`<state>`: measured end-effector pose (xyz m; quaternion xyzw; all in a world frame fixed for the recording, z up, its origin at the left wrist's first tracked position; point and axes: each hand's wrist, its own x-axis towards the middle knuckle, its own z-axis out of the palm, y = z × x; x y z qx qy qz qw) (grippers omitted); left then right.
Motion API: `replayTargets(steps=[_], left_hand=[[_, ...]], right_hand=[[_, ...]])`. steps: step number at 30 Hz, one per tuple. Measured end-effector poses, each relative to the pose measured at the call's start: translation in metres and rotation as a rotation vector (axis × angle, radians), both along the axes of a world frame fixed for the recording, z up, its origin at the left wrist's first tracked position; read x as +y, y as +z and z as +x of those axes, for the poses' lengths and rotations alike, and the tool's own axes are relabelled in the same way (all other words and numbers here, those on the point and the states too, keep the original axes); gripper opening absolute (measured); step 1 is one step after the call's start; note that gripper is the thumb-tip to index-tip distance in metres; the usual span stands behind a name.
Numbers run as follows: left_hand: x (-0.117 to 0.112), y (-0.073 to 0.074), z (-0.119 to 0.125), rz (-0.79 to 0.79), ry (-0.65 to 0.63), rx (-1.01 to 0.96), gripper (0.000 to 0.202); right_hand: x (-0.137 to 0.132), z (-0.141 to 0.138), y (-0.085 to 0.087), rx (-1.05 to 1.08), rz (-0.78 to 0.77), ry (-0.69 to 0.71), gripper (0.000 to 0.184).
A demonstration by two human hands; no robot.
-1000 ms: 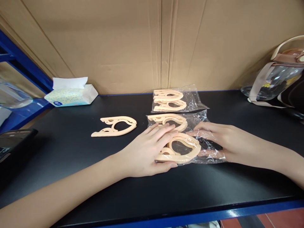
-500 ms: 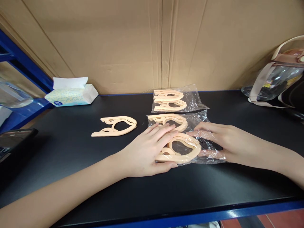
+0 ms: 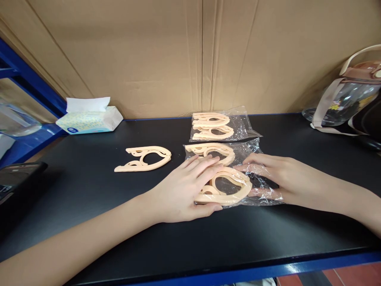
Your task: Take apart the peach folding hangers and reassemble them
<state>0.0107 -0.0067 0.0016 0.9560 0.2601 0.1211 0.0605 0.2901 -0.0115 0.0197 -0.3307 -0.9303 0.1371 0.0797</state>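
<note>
My left hand [image 3: 187,186] lies flat on a peach folding hanger [image 3: 238,196] in a clear plastic bag, fingers stretched out and the thumb along its near edge. On the bag's right side, my right hand [image 3: 276,178] has its fingers apart under the clear film [image 3: 264,180], their tips close to the hanger's rounded end. Just behind, partly under my left fingertips, is another bagged hanger [image 3: 226,151]. A loose folding hanger [image 3: 160,157] sits to the left, unbagged. Farther back, a clear bag [image 3: 242,123] holds more peach hangers [image 3: 214,131].
On the black tabletop [image 3: 98,222], a tissue pack [image 3: 92,121] stands at the back left and a dark phone-like device [image 3: 20,178] at the left edge. A clear strapped bottle [image 3: 351,103] is at the back right. Cardboard [image 3: 149,59] walls the back.
</note>
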Motion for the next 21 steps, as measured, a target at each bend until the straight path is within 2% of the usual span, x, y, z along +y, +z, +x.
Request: replayTargets(steps=[21], left_hand=[[-0.0006, -0.0011, -0.0007, 0.019, -0.006, 0.005, 0.069]], right_hand=[[0.0001, -0.0001, -0.0009, -0.005, 0.022, 0.000, 0.035]])
